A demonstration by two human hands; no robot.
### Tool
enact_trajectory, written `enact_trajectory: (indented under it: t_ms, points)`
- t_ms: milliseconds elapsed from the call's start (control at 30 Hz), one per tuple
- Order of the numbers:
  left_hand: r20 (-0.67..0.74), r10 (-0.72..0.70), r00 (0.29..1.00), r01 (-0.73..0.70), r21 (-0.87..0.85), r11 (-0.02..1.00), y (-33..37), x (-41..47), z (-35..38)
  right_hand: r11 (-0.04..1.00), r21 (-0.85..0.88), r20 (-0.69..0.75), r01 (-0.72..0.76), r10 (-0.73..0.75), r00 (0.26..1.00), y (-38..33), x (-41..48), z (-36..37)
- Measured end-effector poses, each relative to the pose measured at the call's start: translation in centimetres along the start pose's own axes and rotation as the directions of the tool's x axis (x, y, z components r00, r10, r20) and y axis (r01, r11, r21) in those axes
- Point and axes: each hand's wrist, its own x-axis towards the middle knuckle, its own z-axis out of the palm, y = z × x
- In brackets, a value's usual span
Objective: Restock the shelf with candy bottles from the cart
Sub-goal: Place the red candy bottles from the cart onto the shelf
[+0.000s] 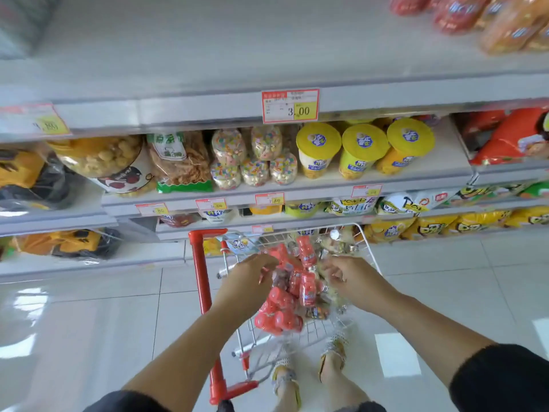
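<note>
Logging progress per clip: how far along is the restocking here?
Red bottles already lie at the right end of the top shelf. Left hand and right hand reach among candy bottles in the cart, grip too blurred to judge. Many remain; the shelf is mostly bare.

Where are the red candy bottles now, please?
Head view, low centre: the red candy bottles lie heaped in the wire cart, between the left hand and right hand.

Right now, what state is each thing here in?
Cart: parked in the aisle, loaded.
Red bottles: piled loose in the cart.
Left hand: in the cart among the bottles; grip blurred.
Right hand: in the cart; grip blurred.
Top shelf: mostly bare.
Yellow tubs: lids on, standing in a row.
</note>
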Motion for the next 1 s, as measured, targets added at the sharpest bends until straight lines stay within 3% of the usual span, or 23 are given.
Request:
enact_trajectory:
  t_ms: [133, 300, 467, 600, 767, 900, 1000]
  points:
    - [0.167, -0.066, 0.984, 0.045, 0.126, 0.991, -3.7, 0.3, 4.0, 0.993, -0.027, 0.177, -0.117, 0.120, 0.977, 2.9, 1.8, 5.2]
    - [0.298, -0.168, 0.940, 0.055, 0.355, 0.933, -7.9, 2.9, 10.3, 0.960, 0.058, 0.248, -0.273, 0.251, 0.936, 7.4, 5.4, 11.8]
    - [0.281, -0.261, 0.923, 0.104, 0.472, 0.875, -11.4, 5.6, 15.7, 0.934, 0.129, 0.312, -0.332, 0.279, 0.908, 10.1, 8.0, 16.8]
    - [0.259, -0.251, 0.933, 0.078, 0.534, 0.842, -13.3, 6.7, 17.9, 0.936, 0.076, 0.330, -0.344, 0.302, 0.894, 10.3, 8.7, 19.3]
    - [0.246, -0.176, 0.953, 0.041, 0.471, 0.881, -13.3, 7.0, 17.7, 0.944, 0.136, 0.278, -0.300, 0.255, 0.926, 9.8, 8.1, 19.1]
    - [0.190, -0.172, 0.967, 0.119, 0.258, 0.959, -10.6, 4.9, 13.9, 0.944, 0.236, 0.225, -0.229, 0.177, 0.958, 7.8, 5.5, 16.0]
    - [0.113, -0.050, 0.992, 0.043, 0.065, 0.997, -7.5, 3.0, 9.4, 0.932, 0.328, 0.112, -0.155, 0.125, 0.986, 4.8, 2.7, 12.1]
